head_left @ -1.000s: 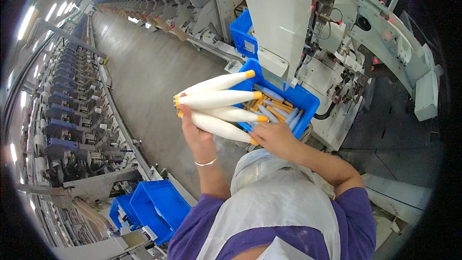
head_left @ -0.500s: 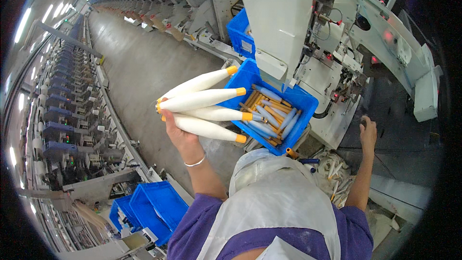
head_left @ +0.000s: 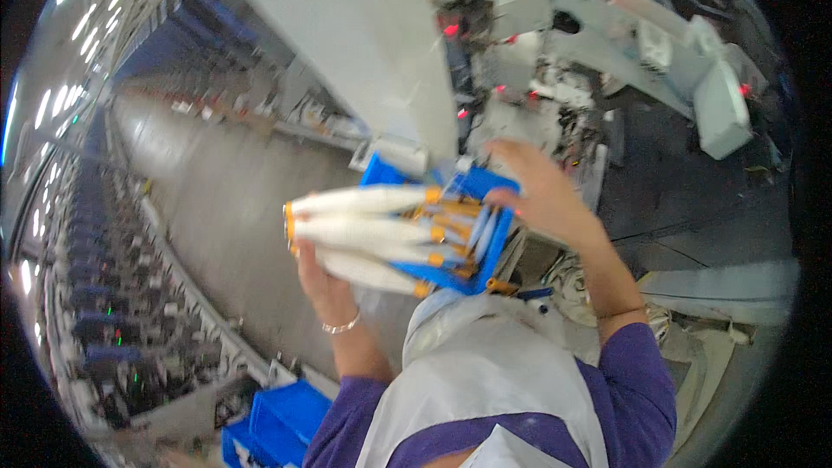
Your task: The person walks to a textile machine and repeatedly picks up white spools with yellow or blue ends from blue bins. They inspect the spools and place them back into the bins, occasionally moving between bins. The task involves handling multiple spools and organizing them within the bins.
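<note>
- Head view: I see the left hand (head_left: 324, 282) still clamped on four white bobbins (head_left: 364, 230).
- They now overlap more of the blue bin (head_left: 379, 172).
- The right hand (head_left: 550, 199), earlier far right, is now beside the bin, fingers apart.

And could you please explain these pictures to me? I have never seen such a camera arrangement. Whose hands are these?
There is no robot here: these are a person's two bare hands. A wide fisheye camera on the head looks down, so straight edges bend. The left hand holds four white spindles with orange ends. The right hand looks open near the edge of a blue bin, with nothing visibly held, though the picture is blurred. In that bin lie thin orange and pale blue spindles.
</note>
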### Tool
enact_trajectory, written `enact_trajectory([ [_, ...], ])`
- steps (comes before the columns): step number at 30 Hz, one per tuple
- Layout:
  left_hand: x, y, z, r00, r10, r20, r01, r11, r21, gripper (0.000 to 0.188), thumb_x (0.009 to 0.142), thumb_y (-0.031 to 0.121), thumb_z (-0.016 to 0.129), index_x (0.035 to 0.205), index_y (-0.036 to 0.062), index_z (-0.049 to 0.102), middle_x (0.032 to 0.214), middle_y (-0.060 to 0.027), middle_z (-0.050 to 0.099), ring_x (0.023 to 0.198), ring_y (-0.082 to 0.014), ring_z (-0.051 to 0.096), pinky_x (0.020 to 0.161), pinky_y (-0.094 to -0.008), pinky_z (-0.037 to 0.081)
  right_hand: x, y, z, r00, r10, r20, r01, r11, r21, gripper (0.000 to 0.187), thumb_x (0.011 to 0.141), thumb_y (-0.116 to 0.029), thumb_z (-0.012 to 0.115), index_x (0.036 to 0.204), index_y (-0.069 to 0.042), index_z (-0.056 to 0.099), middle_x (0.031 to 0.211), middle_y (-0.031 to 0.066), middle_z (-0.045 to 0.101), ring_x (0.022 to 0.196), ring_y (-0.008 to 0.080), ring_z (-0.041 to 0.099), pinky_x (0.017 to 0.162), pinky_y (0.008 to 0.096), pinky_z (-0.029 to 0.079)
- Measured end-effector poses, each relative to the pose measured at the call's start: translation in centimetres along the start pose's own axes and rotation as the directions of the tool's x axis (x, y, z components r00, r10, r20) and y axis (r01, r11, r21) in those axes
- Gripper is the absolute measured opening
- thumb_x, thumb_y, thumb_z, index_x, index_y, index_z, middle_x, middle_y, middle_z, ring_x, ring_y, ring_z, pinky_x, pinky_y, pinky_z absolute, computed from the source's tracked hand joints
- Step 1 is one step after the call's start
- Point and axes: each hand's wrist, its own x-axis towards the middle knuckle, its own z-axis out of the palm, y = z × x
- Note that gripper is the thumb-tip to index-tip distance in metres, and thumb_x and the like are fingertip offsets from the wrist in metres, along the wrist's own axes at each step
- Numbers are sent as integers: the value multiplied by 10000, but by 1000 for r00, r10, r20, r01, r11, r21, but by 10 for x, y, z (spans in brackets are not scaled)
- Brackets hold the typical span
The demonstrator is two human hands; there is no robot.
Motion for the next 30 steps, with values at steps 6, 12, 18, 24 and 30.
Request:
enact_trajectory([
  [6,-30,-64,27,919,-307,247,299,952,71,506,868,385,636,1241,61,524,1270,-117,530,1154,-249,519,997,-427,435,-30,28,59,313,-272,910,-579,705,410,776,810,-452,695,1327,39,388,1213,124,542,1106,231,495,927,323,427],
  [12,-63,-87,49,906,-410,107,392,906,159,590,796,549,645,1094,55,523,1079,-88,551,995,-226,561,883,-371,485,-136,20,102,445,-196,874,-860,180,478,704,782,-419,725,1290,-5,468,1113,84,580,995,192,545,868,315,443],
  [18,-27,-113,101,850,-479,219,435,873,221,739,837,525,607,1324,8,404,1259,-126,504,1128,-253,520,952,-386,450,-149,46,99,803,-56,594,-595,-3,804,730,757,-366,759,1306,-2,444,1128,92,594,1020,192,565,866,340,472],
  [24,-4,-146,152,674,-567,475,473,824,312,791,901,558,473,1455,52,221,1355,-179,446,1251,-326,443,1059,-475,326,-43,167,-110,830,553,76,88,-264,961,427,940,-432,480,1126,-59,578,954,122,630,920,251,609,800,408,492],
  [30,-14,-141,78,722,-665,190,555,721,416,592,920,394,558,1348,14,408,1232,-182,551,1145,-299,540,974,-450,433,7,277,-346,376,579,-724,603,440,665,381,881,-243,579,1159,13,540,1083,177,619,976,330,619,884,438,509],
])
